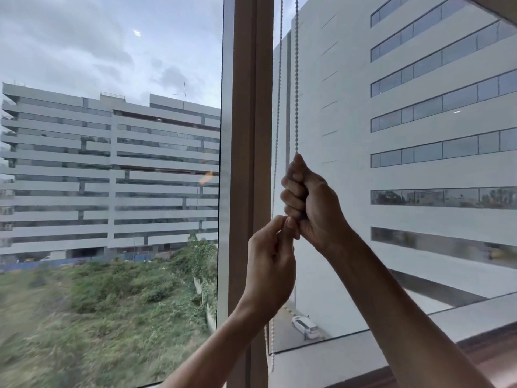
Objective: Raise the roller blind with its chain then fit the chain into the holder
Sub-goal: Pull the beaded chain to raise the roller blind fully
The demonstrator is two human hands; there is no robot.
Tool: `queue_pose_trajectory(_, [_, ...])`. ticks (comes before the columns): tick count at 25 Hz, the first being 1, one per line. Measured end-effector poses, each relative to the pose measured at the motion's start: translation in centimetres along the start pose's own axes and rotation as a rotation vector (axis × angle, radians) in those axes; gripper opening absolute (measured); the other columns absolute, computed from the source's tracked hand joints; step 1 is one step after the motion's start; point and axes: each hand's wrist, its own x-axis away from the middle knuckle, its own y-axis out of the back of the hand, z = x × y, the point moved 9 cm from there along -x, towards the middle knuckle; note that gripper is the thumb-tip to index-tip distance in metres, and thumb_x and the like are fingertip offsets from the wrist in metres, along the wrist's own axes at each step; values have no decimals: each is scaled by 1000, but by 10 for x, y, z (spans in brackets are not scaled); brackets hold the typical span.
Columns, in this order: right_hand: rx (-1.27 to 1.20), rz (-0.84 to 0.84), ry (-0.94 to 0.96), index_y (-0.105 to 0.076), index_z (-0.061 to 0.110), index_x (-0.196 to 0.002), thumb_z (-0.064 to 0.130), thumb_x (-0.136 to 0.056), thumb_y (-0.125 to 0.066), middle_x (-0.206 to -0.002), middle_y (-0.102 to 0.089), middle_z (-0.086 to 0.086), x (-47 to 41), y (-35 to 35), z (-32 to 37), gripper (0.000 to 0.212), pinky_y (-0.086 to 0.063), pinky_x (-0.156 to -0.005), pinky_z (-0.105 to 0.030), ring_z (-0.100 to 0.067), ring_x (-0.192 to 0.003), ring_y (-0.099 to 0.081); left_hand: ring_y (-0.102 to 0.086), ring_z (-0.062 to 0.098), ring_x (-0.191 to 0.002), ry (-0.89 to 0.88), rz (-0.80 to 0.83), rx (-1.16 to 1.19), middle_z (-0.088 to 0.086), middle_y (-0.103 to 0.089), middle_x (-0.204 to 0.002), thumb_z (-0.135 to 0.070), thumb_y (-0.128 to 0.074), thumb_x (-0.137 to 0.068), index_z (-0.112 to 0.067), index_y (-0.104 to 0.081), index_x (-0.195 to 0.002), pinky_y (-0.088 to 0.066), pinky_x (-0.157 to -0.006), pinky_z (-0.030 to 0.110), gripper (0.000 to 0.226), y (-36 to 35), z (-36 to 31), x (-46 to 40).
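Observation:
A white beaded chain (296,79) hangs in two strands just right of the brown window post (249,135). My right hand (310,203) is a closed fist around the right strand, which runs taut upward from it. My left hand (270,261) sits just below and pinches the left strand (277,135) between thumb and fingertips. Below my hands the chain loop (270,351) hangs slack beside the post. The bottom edge of the roller blind (498,7) shows only in the top right corner. No chain holder is visible.
Large glass panes fill both sides of the post, with office buildings, scrub land and a white car (305,326) outside. A grey sill (419,329) and a dark wooden ledge (486,351) run along the lower right.

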Motion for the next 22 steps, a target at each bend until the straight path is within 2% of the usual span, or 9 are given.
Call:
queue_pose_trajectory(5, [10, -45, -30, -37, 17, -63, 36, -95, -41, -43, -25, 12, 41, 22, -46, 38, -12, -31, -12, -10, -40, -6, -22, 11, -49, 50, -12, -123, -9, -29, -53, -14, -43, -102, -18, -43, -68, -20, -45, 25, 34, 7, 28, 58])
queue_pose_trajectory(9, [72, -67, -48, -36, 17, -64, 37, -96, -40, -44, -25, 13, 68, 35, -71, 37, -9, -34, -15, -10, -40, -7, -23, 16, -53, 133, -8, -107, -9, -30, -58, -15, -43, -102, -28, -41, -68, -21, -45, 36, 37, 6, 42, 94])
queue_pose_trajectory(12, [67, -67, -45, -37, 18, -64, 39, -93, -42, -45, -26, 13, 84, 39, -84, 36, -9, -34, -15, -8, -38, -7, -25, 16, -54, 154, -17, -140, -10, -31, -58, -17, -42, -103, -13, -41, -69, -23, -46, 33, 34, 6, 46, 118])
queue_pose_trajectory(15, [77, -80, -70, -38, 19, -63, 40, -92, -43, -46, -25, 13, 94, 45, -90, 36, -10, -33, -14, -1, -34, -14, -25, 14, -55, 185, 0, -141, -11, -32, -60, -19, -42, -103, -10, -42, -71, -24, -48, 33, 33, 3, 51, 132])
queue_pose_trajectory(18, [62, -76, -78, -40, 20, -61, 40, -91, -45, -46, -26, 13, 95, 48, -88, 36, -12, -33, -15, 1, -34, -18, -27, 18, -54, 261, 35, -36, -8, -34, -59, -31, -42, -103, -12, -45, -73, -24, -48, 35, 36, -1, 54, 133])
queue_pose_trajectory(20, [40, -75, -86, -44, 23, -58, 40, -91, -46, -46, -27, 13, 94, 49, -86, 37, -15, -32, -14, 0, -34, -20, -37, 15, -55, 300, 69, 18, -5, -43, -59, -45, -39, -101, -13, -50, -70, -32, -53, 37, 46, -1, 56, 133])
queue_pose_trajectory(22, [30, -72, -78, -47, 24, -57, 40, -91, -48, -48, -28, 11, 94, 49, -85, 38, -19, -33, -14, -1, -36, -22, -49, 17, -59, 337, 82, -31, 1, -55, -61, -57, -31, -99, -13, -57, -68, -39, -60, 37, 59, 6, 59, 130])
